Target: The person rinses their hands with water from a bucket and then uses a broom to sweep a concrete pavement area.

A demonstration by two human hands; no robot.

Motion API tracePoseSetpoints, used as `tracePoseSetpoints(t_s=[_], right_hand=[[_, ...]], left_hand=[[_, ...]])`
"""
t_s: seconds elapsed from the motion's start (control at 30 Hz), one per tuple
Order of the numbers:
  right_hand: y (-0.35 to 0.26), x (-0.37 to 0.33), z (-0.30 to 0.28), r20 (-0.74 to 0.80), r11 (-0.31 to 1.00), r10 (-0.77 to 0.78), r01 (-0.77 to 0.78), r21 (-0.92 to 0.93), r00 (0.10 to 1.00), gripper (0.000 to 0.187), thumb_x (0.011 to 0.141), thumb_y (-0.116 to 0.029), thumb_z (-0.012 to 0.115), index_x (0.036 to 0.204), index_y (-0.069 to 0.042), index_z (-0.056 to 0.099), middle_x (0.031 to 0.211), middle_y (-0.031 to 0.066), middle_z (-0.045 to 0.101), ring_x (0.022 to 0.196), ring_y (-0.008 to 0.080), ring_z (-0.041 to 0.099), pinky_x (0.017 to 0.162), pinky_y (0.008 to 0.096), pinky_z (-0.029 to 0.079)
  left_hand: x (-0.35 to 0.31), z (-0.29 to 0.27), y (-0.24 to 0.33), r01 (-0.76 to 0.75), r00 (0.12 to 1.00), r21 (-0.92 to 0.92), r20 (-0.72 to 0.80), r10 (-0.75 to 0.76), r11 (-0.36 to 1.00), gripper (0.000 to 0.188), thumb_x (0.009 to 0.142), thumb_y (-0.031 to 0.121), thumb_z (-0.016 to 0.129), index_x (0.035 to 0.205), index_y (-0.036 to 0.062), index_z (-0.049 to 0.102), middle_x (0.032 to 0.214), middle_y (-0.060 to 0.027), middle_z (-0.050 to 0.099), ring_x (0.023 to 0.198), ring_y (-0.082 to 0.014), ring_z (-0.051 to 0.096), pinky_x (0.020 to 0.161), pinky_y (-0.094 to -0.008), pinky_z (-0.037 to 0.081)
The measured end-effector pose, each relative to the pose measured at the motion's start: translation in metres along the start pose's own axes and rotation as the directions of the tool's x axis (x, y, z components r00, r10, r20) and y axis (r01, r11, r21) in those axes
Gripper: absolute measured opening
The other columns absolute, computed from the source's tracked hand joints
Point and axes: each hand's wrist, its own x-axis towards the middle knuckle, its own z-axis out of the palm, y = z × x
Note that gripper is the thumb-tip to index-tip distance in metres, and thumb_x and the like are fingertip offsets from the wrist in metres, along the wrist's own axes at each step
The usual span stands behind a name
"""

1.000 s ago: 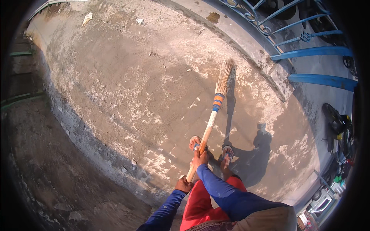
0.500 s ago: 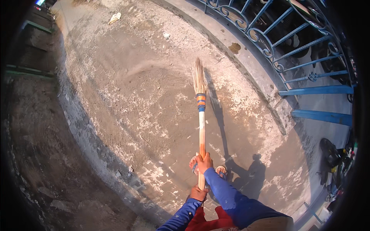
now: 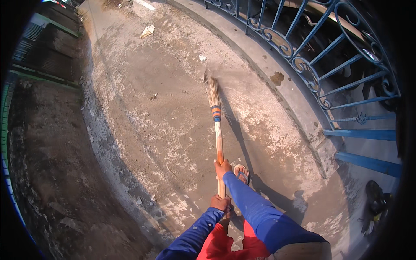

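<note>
A long-handled stick broom (image 3: pixel 219 141) stretches out ahead of me, its bristles (image 3: pixel 212 92) touching the dusty ground. Bands of blue and orange bind the bristles to the pale wooden handle. My left hand (image 3: pixel 220 202) is closed round the handle's near end. Farther up the handle, my right hand (image 3: pixel 222 168) is wrapped round it as well. Blue sleeves cover both arms. Dust or loose debris shows at the bristle tips. One foot in a flip-flop (image 3: pixel 241 172) stands just right of the handle; the other is mostly hidden behind my left hand.
A raised concrete kerb (image 3: pixel 277 93) curves along the right, below a blue metal fence (image 3: pixel 299 52). Crumpled pale litter (image 3: pixel 147 31) and a small white scrap (image 3: pixel 202 58) lie farther ahead. On the left runs a dark shaded strip (image 3: pixel 56 164). A dark object (image 3: pixel 376 197) sits at far right.
The broom head has swung slightly left, with both hands still on the handle. My right-side foot has come forward, and the view has shifted.
</note>
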Motion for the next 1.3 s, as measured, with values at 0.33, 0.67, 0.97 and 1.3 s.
tracePoseSetpoints(t_s=[0.33,0.67,0.97,1.3], right_hand=[[0.037,0.063,-0.092,-0.138,0.985,0.075,-0.095,-0.145,0.988,0.059,0.087,-0.048,0.050,0.107,0.007,0.041,0.086,0.0285,0.062,0.067,0.0377,0.065,0.069,0.0405,0.054],[-0.053,0.077,-0.090,-0.120,0.986,-0.074,0.055,-0.159,0.990,0.050,0.089,-0.045,0.049,0.102,0.003,0.042,0.084,0.0268,0.062,0.065,0.0378,0.065,0.059,0.0438,0.054],[-0.116,0.118,-0.005,0.224,0.891,-0.164,0.242,-0.385,0.961,0.051,0.087,-0.041,0.052,0.113,0.002,0.042,0.094,0.0293,0.061,0.076,0.0368,0.066,0.066,0.0416,0.055],[-0.108,0.174,-0.053,-0.184,0.934,-0.133,0.060,-0.352,0.974,0.052,0.087,-0.043,0.053,0.113,0.001,0.042,0.087,0.0247,0.062,0.062,0.0323,0.066,0.056,0.0401,0.054]], left_hand=[[0.025,0.083,0.032,0.084,0.995,0.129,0.039,-0.089,0.988,0.021,0.074,0.017,0.065,0.078,-0.0021,0.057,0.056,-0.0052,0.055,0.042,-0.0167,0.053,0.040,-0.0289,0.043],[0.069,0.073,0.054,-0.044,0.987,-0.102,0.151,0.059,0.994,0.014,0.076,0.012,0.062,0.082,0.0003,0.058,0.059,-0.0052,0.058,0.045,-0.0116,0.055,0.037,-0.0271,0.042],[0.113,0.076,0.100,-0.281,0.956,-0.578,-0.243,0.168,0.766,0.015,0.078,0.006,0.060,0.089,-0.0035,0.056,0.062,-0.0079,0.060,0.044,-0.0166,0.055,0.037,-0.0299,0.043],[0.134,0.039,0.141,-0.039,0.979,-0.208,0.186,0.079,0.977,0.017,0.076,0.011,0.061,0.085,-0.0028,0.059,0.062,-0.0064,0.060,0.046,-0.0129,0.056,0.041,-0.0267,0.044]])
